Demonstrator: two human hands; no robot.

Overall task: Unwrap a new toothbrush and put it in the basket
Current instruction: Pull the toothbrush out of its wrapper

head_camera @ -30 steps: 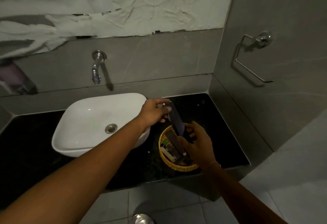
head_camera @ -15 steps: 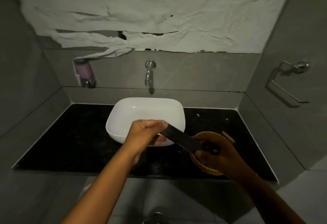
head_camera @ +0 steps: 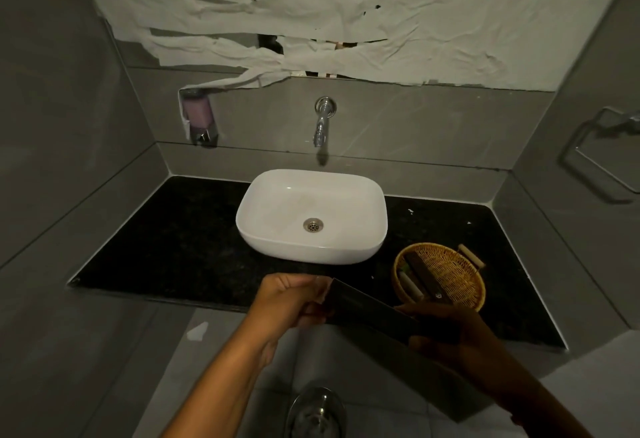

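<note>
Left hand (head_camera: 291, 300) and right hand (head_camera: 450, 332): each grip closed on one end of a dark toothbrush box (head_camera: 372, 311), held level above the bench's (head_camera: 173, 240) front edge. Beyond the right grip: wicker basket (head_camera: 457, 273) on the bench, holding a second dark box (head_camera: 427, 276). Farther, beyond the left grip: white sink (head_camera: 311, 195), wall tap (head_camera: 322, 120).

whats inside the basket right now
In the basket a long dark box lies slantwise, with a pale tube and something green beside it. What sits under the box is hidden.
</note>
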